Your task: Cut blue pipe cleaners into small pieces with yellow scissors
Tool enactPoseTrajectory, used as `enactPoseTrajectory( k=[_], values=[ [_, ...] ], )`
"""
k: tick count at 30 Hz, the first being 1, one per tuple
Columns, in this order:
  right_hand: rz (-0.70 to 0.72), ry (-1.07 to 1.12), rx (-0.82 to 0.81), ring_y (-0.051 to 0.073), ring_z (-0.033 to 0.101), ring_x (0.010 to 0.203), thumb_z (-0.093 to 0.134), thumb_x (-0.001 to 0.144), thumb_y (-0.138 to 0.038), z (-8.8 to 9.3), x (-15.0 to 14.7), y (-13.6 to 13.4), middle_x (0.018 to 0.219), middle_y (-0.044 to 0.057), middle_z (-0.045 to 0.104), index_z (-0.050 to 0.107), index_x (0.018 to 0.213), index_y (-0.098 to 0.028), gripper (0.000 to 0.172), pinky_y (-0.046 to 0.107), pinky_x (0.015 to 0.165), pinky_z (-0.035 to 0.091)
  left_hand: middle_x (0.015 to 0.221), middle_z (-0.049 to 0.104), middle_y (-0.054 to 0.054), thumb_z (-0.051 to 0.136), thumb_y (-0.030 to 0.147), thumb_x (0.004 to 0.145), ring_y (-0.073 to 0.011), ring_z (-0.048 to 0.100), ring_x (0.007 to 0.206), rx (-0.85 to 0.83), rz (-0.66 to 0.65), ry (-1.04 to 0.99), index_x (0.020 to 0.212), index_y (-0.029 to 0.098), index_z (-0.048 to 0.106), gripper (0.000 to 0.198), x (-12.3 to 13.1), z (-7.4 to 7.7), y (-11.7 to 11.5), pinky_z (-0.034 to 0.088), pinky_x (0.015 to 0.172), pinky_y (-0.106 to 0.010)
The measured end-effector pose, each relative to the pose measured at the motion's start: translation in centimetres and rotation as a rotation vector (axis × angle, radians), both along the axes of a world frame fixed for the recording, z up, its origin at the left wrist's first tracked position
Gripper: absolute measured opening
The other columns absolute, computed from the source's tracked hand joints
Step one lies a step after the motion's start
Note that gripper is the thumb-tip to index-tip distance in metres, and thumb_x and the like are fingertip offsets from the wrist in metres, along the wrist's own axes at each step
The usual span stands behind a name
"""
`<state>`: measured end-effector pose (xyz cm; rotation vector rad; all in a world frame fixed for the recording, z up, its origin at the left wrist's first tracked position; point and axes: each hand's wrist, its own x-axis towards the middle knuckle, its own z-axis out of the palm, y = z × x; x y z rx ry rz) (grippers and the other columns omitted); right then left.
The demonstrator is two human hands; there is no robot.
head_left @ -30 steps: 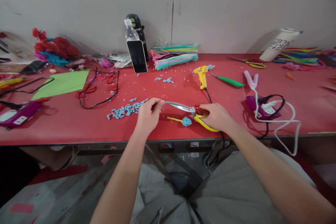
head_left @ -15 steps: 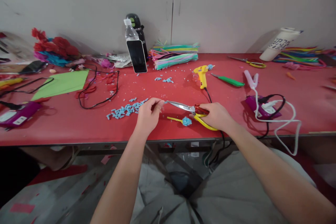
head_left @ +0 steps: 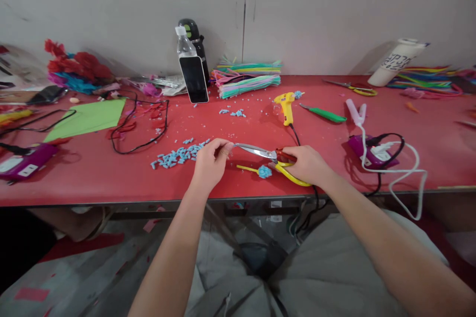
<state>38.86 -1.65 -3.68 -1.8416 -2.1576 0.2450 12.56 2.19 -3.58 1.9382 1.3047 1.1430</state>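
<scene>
My right hand [head_left: 310, 166] grips scissors [head_left: 256, 150] with red and yellow handles, the blades pointing left. The blade tips reach the fingertips of my left hand [head_left: 211, 163], whose thumb and forefinger are pinched on a small blue pipe cleaner piece, mostly hidden by the fingers. A pile of short blue pipe cleaner pieces [head_left: 178, 155] lies on the table just left of that hand. Below the blades rests a blue fuzzy ball [head_left: 264, 172] on a yellow stem [head_left: 245, 168].
A yellow glue gun [head_left: 285, 106] stands beyond my right hand, near a green-handled tool [head_left: 327, 115]. Pipe cleaner bundles [head_left: 249, 81] lie at the back beside a phone [head_left: 194, 79] propped on bottles. Purple power strips [head_left: 372, 152] and cords sit on both sides of the red table [head_left: 130, 178].
The scissor blades look slightly more closed, and the yellow handle has shifted a little. Less blue shows beyond my left fingertips. My left hand has stayed in place.
</scene>
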Motion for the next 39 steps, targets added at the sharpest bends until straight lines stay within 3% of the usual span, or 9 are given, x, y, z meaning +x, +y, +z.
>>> enactPoseTrajectory(
  k=[12, 27, 32, 39],
  values=[
    [-0.023, 0.005, -0.011, 0.011, 0.037, 0.048, 0.056, 0.071, -0.063, 0.27, -0.11, -0.06, 0.054, -0.001, 0.052, 0.05, 0.059, -0.022, 0.042, 0.025, 0.049, 0.021, 0.067, 0.06, 0.0, 0.05, 0.036, 0.088, -0.0117, 0.056, 0.063, -0.01, -0.003, -0.005, 0.081, 0.017, 0.061, 0.023, -0.05, -0.01, -0.01, 0.043, 0.063, -0.023],
    [-0.009, -0.018, -0.024, 0.012, 0.044, 0.05, 0.054, 0.073, -0.06, 0.03, 0.02, 0.19, 0.057, 0.0, 0.056, 0.056, 0.062, -0.023, 0.039, 0.026, 0.049, 0.021, 0.067, 0.061, -0.001, 0.05, 0.038, 0.088, -0.012, 0.057, 0.063, -0.012, -0.001, -0.012, 0.081, 0.017, 0.061, 0.025, 0.02, -0.07, 0.01, 0.044, 0.063, -0.023],
    [-0.013, 0.016, -0.002, 0.011, 0.038, 0.048, 0.054, 0.073, -0.062, 0.04, 0.06, 0.05, 0.055, -0.001, 0.052, 0.051, 0.06, -0.022, 0.042, 0.025, 0.048, 0.021, 0.07, 0.064, -0.002, 0.046, 0.041, 0.089, -0.0124, 0.058, 0.063, -0.055, -0.002, -0.043, 0.08, 0.017, 0.06, 0.029, 0.12, 0.0, -0.08, 0.044, 0.062, -0.023],
    [0.002, 0.041, 0.0, 0.01, 0.034, 0.048, 0.056, 0.07, -0.064, 0.05, 0.19, -0.21, 0.053, -0.002, 0.049, 0.045, 0.059, -0.021, 0.046, 0.024, 0.049, 0.021, 0.063, 0.056, 0.001, 0.041, 0.042, 0.092, -0.0114, 0.054, 0.062, -0.044, -0.002, 0.018, 0.072, 0.018, 0.054, 0.034, 0.14, 0.12, -0.11, 0.039, 0.061, -0.023]
  ],
)
